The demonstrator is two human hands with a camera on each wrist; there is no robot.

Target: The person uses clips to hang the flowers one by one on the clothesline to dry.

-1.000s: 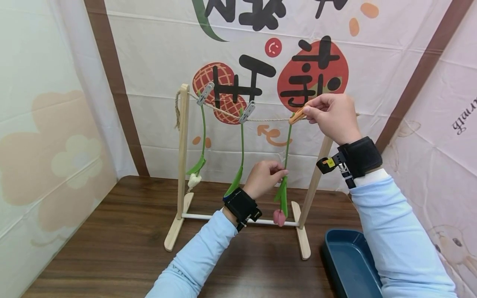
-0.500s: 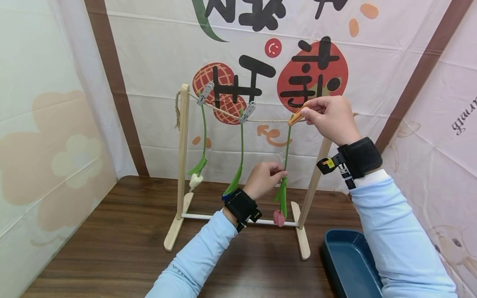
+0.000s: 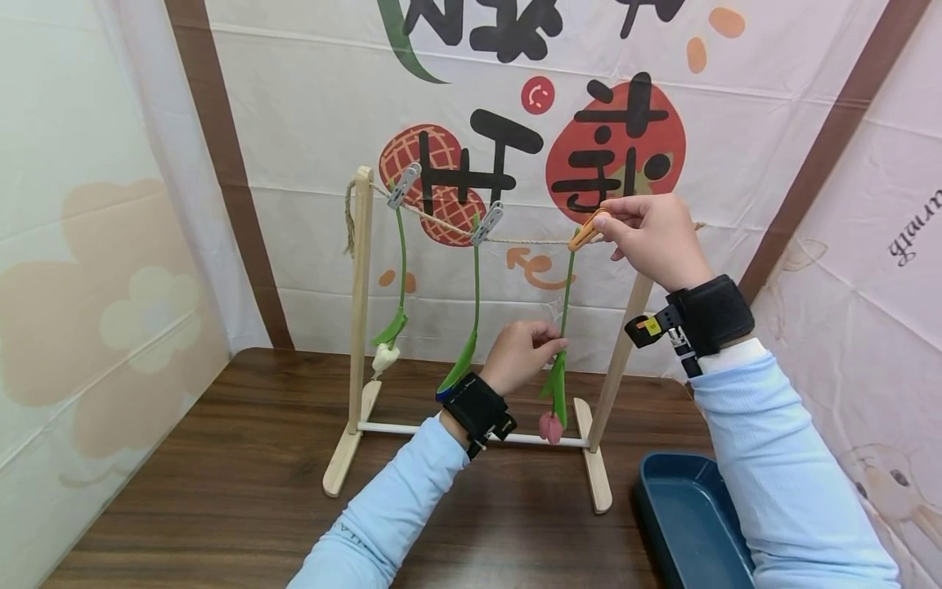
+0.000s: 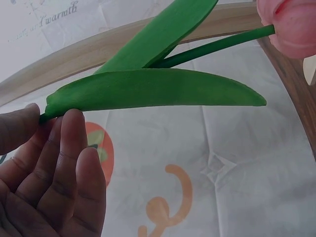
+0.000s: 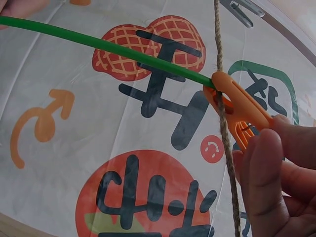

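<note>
In the head view a pink artificial tulip [image 3: 550,427] hangs head down at the right part of a twine line [image 3: 526,241]. My left hand [image 3: 518,356] pinches its green stem between thumb and fingertips, just above the leaves [image 4: 158,91]. With thumb and fingers my right hand [image 3: 658,237] pinches an orange clothespin [image 5: 242,106] by its handle end. The clothespin's jaws lie over the twine and the stem's end in the right wrist view. Two grey clothespins hold other stems on the line: one with a white tulip [image 3: 385,358], one whose bloom is hidden behind my left wrist.
The twine runs between two wooden posts [image 3: 361,303] joined by a white bar [image 3: 397,429] low down, standing on a dark wooden table [image 3: 243,491]. A blue tray [image 3: 688,515] lies at the right, partly under my right forearm. A printed cloth [image 3: 316,123] hangs behind.
My right hand and the orange clothespin have moved down slightly, and the twine's right part has sunk a little with them. The left hand keeps its hold on the stem.
</note>
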